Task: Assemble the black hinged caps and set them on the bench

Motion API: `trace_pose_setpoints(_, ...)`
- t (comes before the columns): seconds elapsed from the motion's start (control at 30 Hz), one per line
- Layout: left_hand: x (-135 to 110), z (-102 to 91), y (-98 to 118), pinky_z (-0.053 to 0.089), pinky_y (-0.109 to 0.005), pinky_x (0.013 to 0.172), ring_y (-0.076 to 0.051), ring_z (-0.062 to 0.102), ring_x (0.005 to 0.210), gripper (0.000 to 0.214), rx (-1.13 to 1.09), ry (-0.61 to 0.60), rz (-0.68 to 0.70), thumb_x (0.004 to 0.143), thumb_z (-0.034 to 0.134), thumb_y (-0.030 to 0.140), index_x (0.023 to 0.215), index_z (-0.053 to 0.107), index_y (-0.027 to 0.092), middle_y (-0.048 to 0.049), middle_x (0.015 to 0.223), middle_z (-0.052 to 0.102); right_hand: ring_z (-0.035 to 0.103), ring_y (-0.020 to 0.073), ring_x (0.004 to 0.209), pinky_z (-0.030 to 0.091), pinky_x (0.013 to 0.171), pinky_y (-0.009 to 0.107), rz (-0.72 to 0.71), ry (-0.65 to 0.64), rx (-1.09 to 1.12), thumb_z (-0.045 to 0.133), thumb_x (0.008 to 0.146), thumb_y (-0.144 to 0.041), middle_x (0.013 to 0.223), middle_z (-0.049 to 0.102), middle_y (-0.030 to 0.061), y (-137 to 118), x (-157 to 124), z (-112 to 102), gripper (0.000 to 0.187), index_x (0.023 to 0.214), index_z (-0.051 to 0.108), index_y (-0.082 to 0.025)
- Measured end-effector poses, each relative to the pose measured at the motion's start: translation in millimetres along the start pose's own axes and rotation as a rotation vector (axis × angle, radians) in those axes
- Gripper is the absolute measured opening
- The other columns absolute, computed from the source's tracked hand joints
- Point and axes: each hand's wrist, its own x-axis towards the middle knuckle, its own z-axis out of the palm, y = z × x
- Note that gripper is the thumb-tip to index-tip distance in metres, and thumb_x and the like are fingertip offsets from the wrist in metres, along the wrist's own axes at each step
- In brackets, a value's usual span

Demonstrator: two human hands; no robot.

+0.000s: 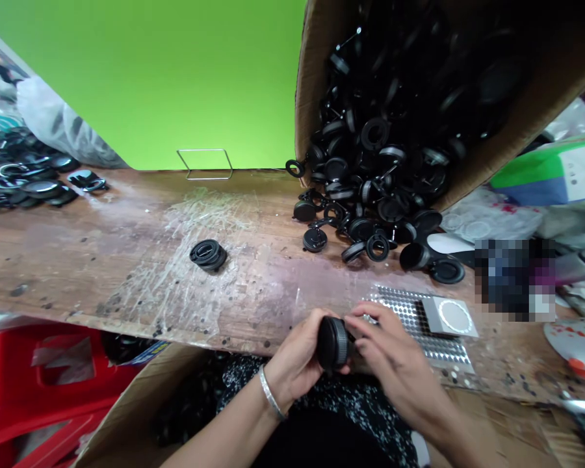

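Observation:
My left hand (299,357) is closed around a black round part (332,343) with a ribbed rim, held on edge above the table's front edge. Close against that part's right side, my right hand (387,348) has its fingers bent together; whatever is between the fingertips is hidden. Just right of this hand, a silvery sheet of small round dots (400,305) lies on the table, with a grey block (451,316) bearing a white ring on it. Farther left, a small stack of black round parts (208,255) sits alone on the wood.
A cardboard box (299,84) lies tipped, spilling many black round parts (365,195) onto the worn wooden table (263,279). Behind stands a green panel (175,78) with a wire frame (205,164). Black discs (34,172) pile up at left. A red stool (34,383) stands below.

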Motion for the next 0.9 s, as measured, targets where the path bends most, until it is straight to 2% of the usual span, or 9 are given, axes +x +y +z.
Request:
trace_pose_setpoints(0.07, 0.3, -1.3, 4.2, 0.055, -0.03, 0.049, -0.015, 0.059, 0.051, 0.013, -0.018, -0.026, 0.027, 0.08, 0.059, 0.031, 0.086, 0.056, 0.019, 0.0007, 0.063, 0.06, 0.056, 0.0203, 0.111, 0.048, 0.092, 0.037, 0.159, 0.061, 0.062, 0.045, 0.097, -0.025, 0.115, 0.058, 0.0065, 13.4, -4.1, -15.2, 0.021, 0.109, 0.061, -0.025)
trace_pose_setpoints(0.13, 1.7, -3.4, 9.7, 0.054, -0.03, 0.048, -0.014, 0.057, 0.049, 0.011, -0.038, 0.0, 0.084, 0.079, 0.057, 0.029, 0.084, 0.053, 0.021, 0.0021, 0.061, 0.057, 0.056, 0.0213, 0.104, 0.047, 0.088, 0.038, 0.219, 0.093, -0.003, 0.05, 0.095, -0.027, 0.105, 0.059, 0.0058, 28.3, -13.0, -23.9, 0.013, 0.098, 0.061, -0.023)
trace_pose_setpoints(0.27, 5.3, -6.4, 15.9, 0.044, -0.022, 0.037, -0.011, 0.047, 0.039, 0.019, 0.012, 0.097, 0.204, 0.082, 0.054, 0.039, 0.077, 0.052, 0.02, 0.0036, 0.051, 0.051, 0.054, 0.0221, 0.092, 0.045, 0.079, 0.038, 0.133, -0.065, -0.157, 0.053, 0.091, -0.021, 0.092, 0.058, 0.0054, 46.3, -37.2, -16.2, 0.012, 0.085, 0.062, -0.022)
trace_pose_setpoints(0.4, 7.4, -5.4, 11.5, 0.036, -0.019, 0.031, -0.009, 0.042, 0.033, 0.035, 0.091, 0.136, 0.24, 0.083, 0.053, 0.055, 0.075, 0.051, 0.02, 0.005, 0.048, 0.05, 0.053, 0.0212, 0.088, 0.044, 0.076, 0.037, 0.077, -0.029, -0.255, 0.053, 0.09, -0.017, 0.092, 0.059, 0.0059, 46.9, -48.2, 0.2, 0.012, 0.087, 0.064, -0.02)
trace_pose_setpoints(0.53, 8.0, -2.7, 7.1, 0.035, -0.018, 0.03, -0.009, 0.042, 0.031, 0.042, 0.129, 0.196, 0.241, 0.081, 0.053, 0.062, 0.073, 0.051, 0.02, 0.0058, 0.047, 0.049, 0.053, 0.022, 0.091, 0.043, 0.076, 0.037, 0.066, -0.005, -0.314, 0.053, 0.088, -0.014, 0.093, 0.059, 0.0063, 47.2, -41.2, 6.0, 0.011, 0.088, 0.063, -0.019)
trace_pose_setpoints(0.77, 8.3, -1.9, 6.2, 0.032, -0.019, 0.031, -0.009, 0.041, 0.03, 0.044, 0.128, 0.222, 0.277, 0.077, 0.055, 0.064, 0.073, 0.053, 0.02, 0.0057, 0.045, 0.048, 0.05, 0.0239, 0.086, 0.038, 0.072, 0.038, 0.067, -0.132, -0.475, 0.055, 0.079, -0.007, 0.086, 0.057, 0.0057, 43.3, -25.7, 8.2, 0.012, 0.075, 0.055, -0.019)
trace_pose_setpoints(0.9, 7.5, -2.7, 4.6, 0.032, -0.02, 0.034, -0.009, 0.04, 0.032, 0.043, 0.117, 0.286, 0.331, 0.077, 0.057, 0.062, 0.071, 0.055, 0.019, 0.0056, 0.044, 0.048, 0.05, 0.0255, 0.087, 0.039, 0.074, 0.041, 0.029, -0.074, -0.545, 0.053, 0.08, -0.007, 0.085, 0.056, 0.0067, 36.6, -27.0, 10.3, 0.012, 0.076, 0.054, -0.018)
